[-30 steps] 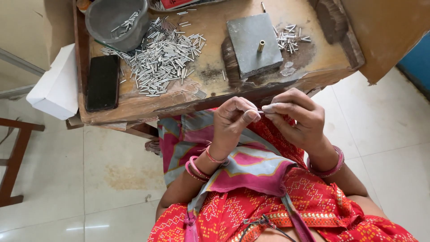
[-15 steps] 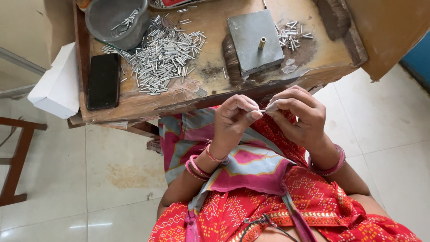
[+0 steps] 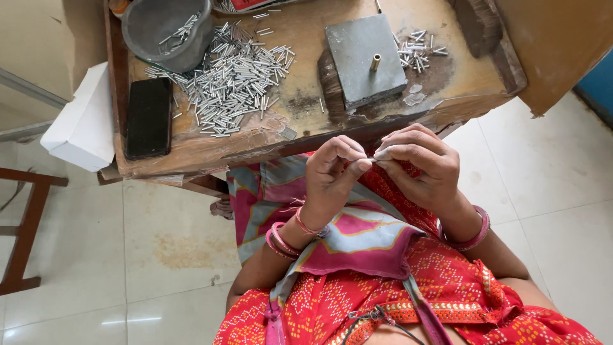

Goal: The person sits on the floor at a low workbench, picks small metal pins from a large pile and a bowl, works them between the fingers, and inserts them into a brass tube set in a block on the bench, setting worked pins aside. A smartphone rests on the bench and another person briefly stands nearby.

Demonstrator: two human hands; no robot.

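Head view: your left hand [image 3: 332, 172] and right hand [image 3: 418, 163] meet over your lap, just off the near edge of the desk [image 3: 306, 131], at about 6 o'clock from the grey block [image 3: 364, 61]. Both hands are closed in a pinch, fingertips touching, on a small thin metal piece [image 3: 369, 159]; it is too small to tell whether it is one part or two, or which hand carries most of it. The piece sits over cloth [image 3: 357, 236] and open floor [image 3: 159, 249], not over the desk, so a slipped pinch would likely send it into the folds or onto the tiles, where it would be hard to find. The grip is at the very tips, and any twist between the hands could flick it loose. At 10 o'clock from your hands the heap of silver pins [image 3: 233, 80] spreads close to the broken desk edge, so a knock from a forearm could roll pins off. The black phone [image 3: 149, 117] lies at 9 o'clock, near the corner, and could be nudged over. The grey bowl [image 3: 167, 29] at 11 o'clock holds a few pins. The brass peg [image 3: 375, 62] stands upright on the block, with a smaller scatter of pins [image 3: 416, 54] just beside it at 1 o'clock.
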